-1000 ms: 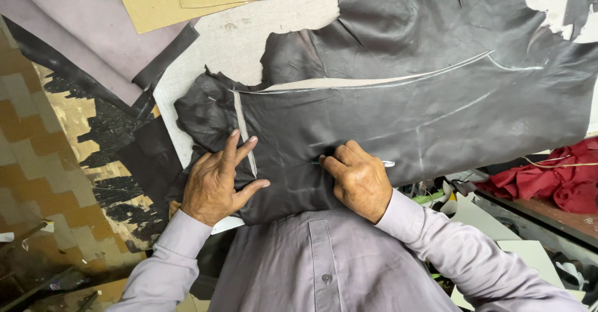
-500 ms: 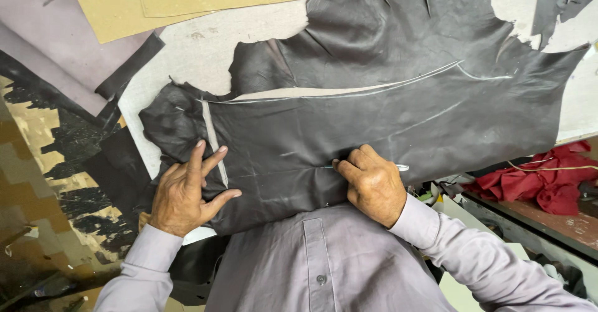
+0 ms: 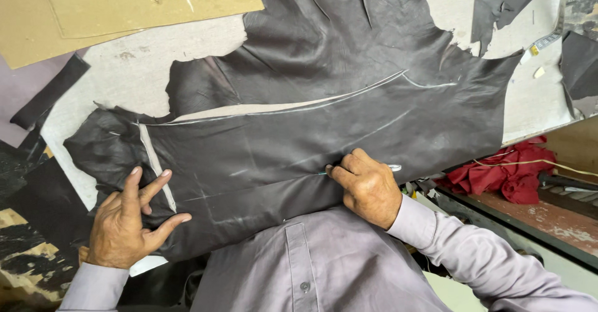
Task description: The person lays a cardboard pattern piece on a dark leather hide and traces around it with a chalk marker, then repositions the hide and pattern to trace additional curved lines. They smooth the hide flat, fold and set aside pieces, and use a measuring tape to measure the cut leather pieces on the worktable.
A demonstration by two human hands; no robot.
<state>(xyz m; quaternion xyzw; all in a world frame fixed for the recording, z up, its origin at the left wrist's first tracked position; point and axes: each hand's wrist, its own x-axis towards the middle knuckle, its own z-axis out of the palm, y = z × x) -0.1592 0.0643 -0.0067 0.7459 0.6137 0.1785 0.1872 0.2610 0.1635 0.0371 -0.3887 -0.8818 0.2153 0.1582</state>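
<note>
A large dark grey leather hide (image 3: pixel 324 119) lies spread over the worktable (image 3: pixel 124 69), marked with pale chalk lines and cut partway along a curved line. My left hand (image 3: pixel 128 221) presses flat on the hide's near-left end, fingers spread beside a short pale chalk stripe. My right hand (image 3: pixel 367 187) is closed around a thin tool (image 3: pixel 393 167) with a light tip showing past the knuckles, resting on the hide's near edge by a chalk line. My grey shirt fills the bottom middle of the view.
Brown cardboard sheets (image 3: pixel 124 3) lie at the far left. Dark leather offcuts (image 3: pixel 492 6) and a measuring tape (image 3: pixel 548 34) sit at the far right. Red cloth (image 3: pixel 504 178) is piled on a lower surface to the right. Black scraps (image 3: pixel 25 225) lie at the left.
The hide has shifted leftward in view and spread flatter. My left hand has moved left along it, and my right hand has stayed at the near edge with the tool.
</note>
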